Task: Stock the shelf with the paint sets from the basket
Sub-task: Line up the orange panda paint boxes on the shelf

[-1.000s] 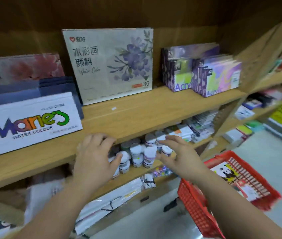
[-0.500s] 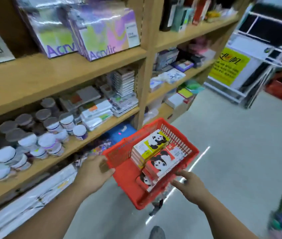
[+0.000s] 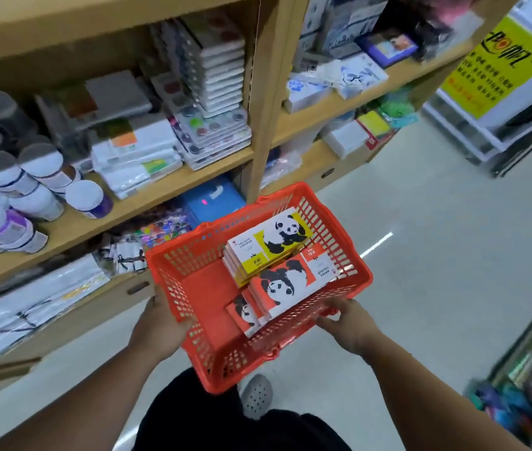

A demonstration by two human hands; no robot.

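- Head view looks down on a red plastic lattice basket (image 3: 199,288), held in front of the body above the pale floor (image 3: 437,255).
- The left hand (image 3: 157,327) grips the basket's left wall; most of its fingers are hidden behind the lattice.
- The right hand (image 3: 347,323) holds the right rim with curled fingers (image 3: 329,315).
- Flat cardboard paint sets with panda pictures lie inside the basket: a yellow stack (image 3: 274,242) on the far side and orange boxes (image 3: 290,284) touching it on the near side.
- The wooden shelf (image 3: 147,206) stands just beside the basket, with white-lidded jars (image 3: 82,198) on it.
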